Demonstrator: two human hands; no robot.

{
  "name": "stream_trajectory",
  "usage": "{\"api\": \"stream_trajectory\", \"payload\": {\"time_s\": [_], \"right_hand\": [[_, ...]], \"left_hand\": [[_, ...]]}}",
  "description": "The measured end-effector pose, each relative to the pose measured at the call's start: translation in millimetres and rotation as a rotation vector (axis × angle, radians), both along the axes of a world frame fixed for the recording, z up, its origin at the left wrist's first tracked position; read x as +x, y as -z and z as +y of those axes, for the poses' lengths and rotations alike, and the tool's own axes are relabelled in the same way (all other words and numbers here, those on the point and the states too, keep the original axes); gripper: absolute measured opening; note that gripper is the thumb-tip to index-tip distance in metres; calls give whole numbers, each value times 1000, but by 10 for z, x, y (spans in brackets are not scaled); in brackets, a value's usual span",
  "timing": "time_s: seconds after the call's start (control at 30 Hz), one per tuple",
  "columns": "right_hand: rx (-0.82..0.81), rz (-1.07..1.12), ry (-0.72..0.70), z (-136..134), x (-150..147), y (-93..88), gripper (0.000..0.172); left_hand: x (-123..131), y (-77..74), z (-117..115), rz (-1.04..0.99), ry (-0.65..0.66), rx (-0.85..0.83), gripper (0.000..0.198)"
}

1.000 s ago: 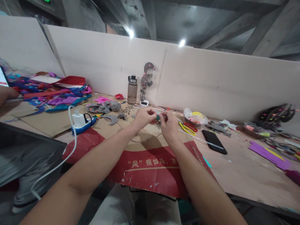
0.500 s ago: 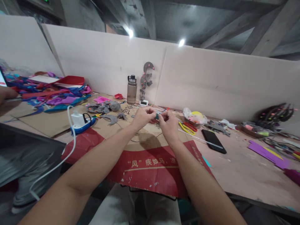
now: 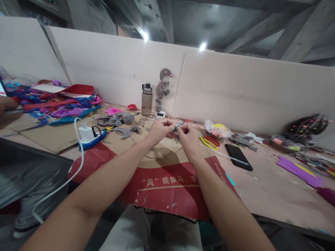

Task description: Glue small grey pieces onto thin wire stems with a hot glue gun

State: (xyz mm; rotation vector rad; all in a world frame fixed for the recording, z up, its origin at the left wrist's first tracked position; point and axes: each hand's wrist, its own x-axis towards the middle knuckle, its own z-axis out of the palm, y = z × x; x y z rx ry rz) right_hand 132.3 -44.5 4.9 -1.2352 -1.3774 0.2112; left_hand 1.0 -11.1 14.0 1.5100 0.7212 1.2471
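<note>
My left hand point(image 3: 162, 130) and my right hand point(image 3: 188, 136) meet above the cardboard sheet, fingertips pinched. Between them is a small dark teal piece point(image 3: 175, 129), both hands gripping it; its exact kind is too small to make out. Beneath my forearms lies the red and brown cardboard sheet point(image 3: 167, 195) with printed characters. Left of my hands are grey crescent-shaped cutouts point(image 3: 123, 132) and a heap of grey pieces with pink dots point(image 3: 115, 119). Yellow-handled scissors point(image 3: 208, 143) rest just right of my right hand.
A water bottle point(image 3: 147, 100) stands by the white partition, beside a hanging grey moon ornament point(image 3: 165, 74). A black phone point(image 3: 238, 157) lies to the right. At left are a blue power strip point(image 3: 92, 140) with a white cable, colourful scraps point(image 3: 68, 111) and another person's hand point(image 3: 8, 106).
Hardly anything differs. My fingertips shift slightly around the teal piece, and the view moves a touch.
</note>
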Motion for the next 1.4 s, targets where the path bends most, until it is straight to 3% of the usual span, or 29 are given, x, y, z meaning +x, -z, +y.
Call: {"api": "stream_trajectory", "payload": {"time_s": [0.7,0.97,1.2,1.4], "right_hand": [[-61,153,-92,72,33,36,20],[-172,386,-299,136,65,87,36],[-138,313,-287,87,58,65,23],[-142,310,-283,67,50,51,22]], "left_hand": [[-30,47,90,18,61,53,14],[-59,42,100,41,101,48,17],[-77,-36,49,50,97,1,11],[-85,-45,68,20,190,-113,14]]}}
